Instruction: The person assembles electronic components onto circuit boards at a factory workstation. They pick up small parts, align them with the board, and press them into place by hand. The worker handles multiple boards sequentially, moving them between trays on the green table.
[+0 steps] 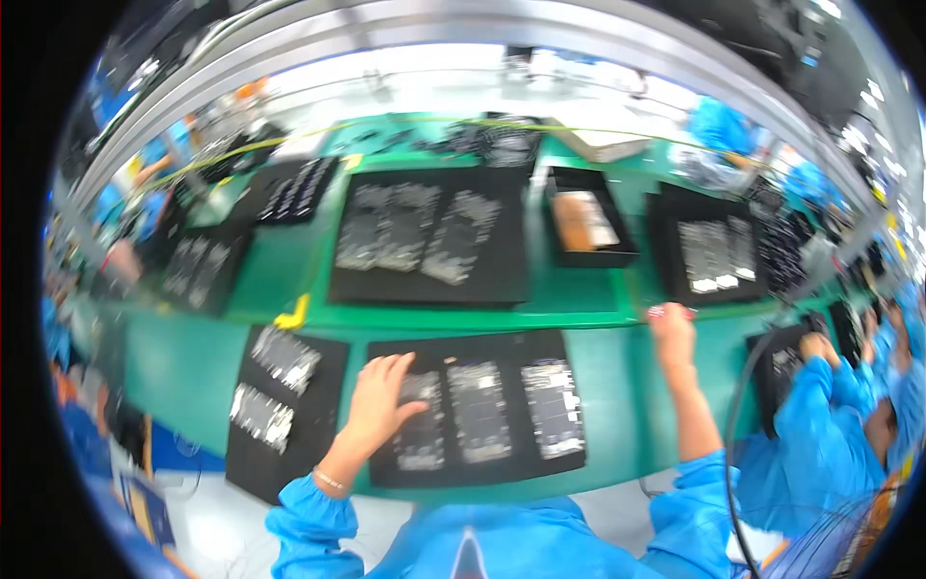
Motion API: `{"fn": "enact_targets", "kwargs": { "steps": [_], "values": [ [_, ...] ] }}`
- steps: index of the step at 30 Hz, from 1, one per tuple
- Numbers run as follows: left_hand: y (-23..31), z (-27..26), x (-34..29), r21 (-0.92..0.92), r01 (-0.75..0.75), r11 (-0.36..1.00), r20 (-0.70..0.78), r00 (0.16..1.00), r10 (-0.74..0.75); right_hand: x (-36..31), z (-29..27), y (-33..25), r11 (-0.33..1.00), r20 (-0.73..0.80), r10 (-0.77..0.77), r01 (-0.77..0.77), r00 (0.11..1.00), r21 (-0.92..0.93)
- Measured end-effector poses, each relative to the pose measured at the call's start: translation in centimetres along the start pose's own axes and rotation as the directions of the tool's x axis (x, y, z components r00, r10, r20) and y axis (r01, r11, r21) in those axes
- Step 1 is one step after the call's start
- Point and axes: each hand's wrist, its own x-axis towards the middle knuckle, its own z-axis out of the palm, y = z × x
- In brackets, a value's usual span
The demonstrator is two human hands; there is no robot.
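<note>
My left hand (pixel 381 400) is spread open over the left edge of a black mat (pixel 526 468). Beside its thumb lies a flat grey phone-like part (pixel 420 434), partly covered by the hand. Two similar parts, a middle one (pixel 479 410) and a right one (pixel 553 405) with silvery edges, lie on the same mat. My right hand (pixel 673 340) is raised farther right over the green table, its fingers closed together. A small red-and-white patch shows at its fingertips; blur hides what it is.
Left stands another black mat (pixel 323 400) with two silvery parts. Farther back are a large black mat (pixel 386 289) with three parts, a black box (pixel 603 259) with brown and white contents, and a mat (pixel 675 275) at right. A dark cable (pixel 735 454) hangs near my right arm; a co-worker's sleeve (pixel 820 425) is beyond.
</note>
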Motion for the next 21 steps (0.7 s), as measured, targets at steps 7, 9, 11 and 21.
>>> {"fn": "enact_targets", "kwargs": {
  "steps": [7,9,11,21],
  "values": [
    [-14.6,-5.6,-7.9,0.06,0.414,0.908,-0.348,0.861,-0.37,-2.0,2.5,4.9,0.988,0.144,-0.031,0.052,0.989,-0.147],
    [-21.3,-6.7,-11.7,0.189,0.679,0.71,-0.417,0.71,-0.568,-2.3,2.7,3.7,0.95,0.159,0.027,0.025,0.987,-0.311],
    [-25.1,-7.0,-14.0,0.159,0.829,0.536,-0.342,0.555,-0.758,-2.5,1.7,0.7,0.944,0.108,0.004,0.032,0.994,-0.327],
    [-23.2,-8.2,-16.8,-0.498,0.837,0.228,0.407,0.458,-0.79,-16.9,-7.2,-32.2,0.509,0.698,-0.716,-0.696,-0.015,0.506]
  ]
}}
